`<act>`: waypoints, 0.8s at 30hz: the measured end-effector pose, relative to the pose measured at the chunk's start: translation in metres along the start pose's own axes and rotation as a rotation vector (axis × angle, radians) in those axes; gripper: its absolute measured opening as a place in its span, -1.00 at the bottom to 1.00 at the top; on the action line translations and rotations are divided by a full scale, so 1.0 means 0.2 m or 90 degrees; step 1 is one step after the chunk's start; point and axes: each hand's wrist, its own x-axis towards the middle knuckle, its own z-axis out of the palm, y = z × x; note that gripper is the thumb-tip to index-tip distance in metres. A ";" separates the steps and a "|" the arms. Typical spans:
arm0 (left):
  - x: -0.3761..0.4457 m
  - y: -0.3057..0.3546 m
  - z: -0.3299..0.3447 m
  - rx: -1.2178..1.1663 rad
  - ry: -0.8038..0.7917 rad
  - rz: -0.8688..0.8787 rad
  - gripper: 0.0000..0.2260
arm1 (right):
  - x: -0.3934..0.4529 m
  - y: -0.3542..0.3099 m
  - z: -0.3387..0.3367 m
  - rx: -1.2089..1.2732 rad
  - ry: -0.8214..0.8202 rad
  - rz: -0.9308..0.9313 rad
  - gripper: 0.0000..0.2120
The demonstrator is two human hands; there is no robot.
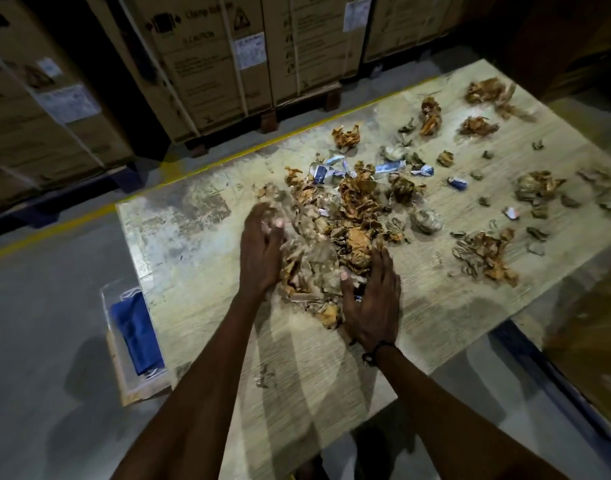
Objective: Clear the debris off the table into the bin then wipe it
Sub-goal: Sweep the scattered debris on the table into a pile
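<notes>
Bin (130,344) with blue cloth (137,334) sits just beside the table (193,271) at its left edge. Left hand (260,251) and right hand (371,299), fingers extended, press against the debris pile (331,237) between them. Scattered scraps (484,251) lie farther right; cartons (207,64) stand behind.

Looking like a warehouse or storage hall | tall strapped cardboard cartons (207,64) bearing printed handling marks and stuck-on labels, standing in rows on pallets (331,95) | yellow line (72,223) running along the grey concrete floor (47,323) | worn tabletop (200,258) sitting beside the aisle, lighting staying dim
</notes>
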 end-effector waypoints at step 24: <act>-0.32 0.20 0.26 0.042 0.076 -0.031 -0.50 | 0.02 0.00 0.00 0.137 0.021 0.073 -0.39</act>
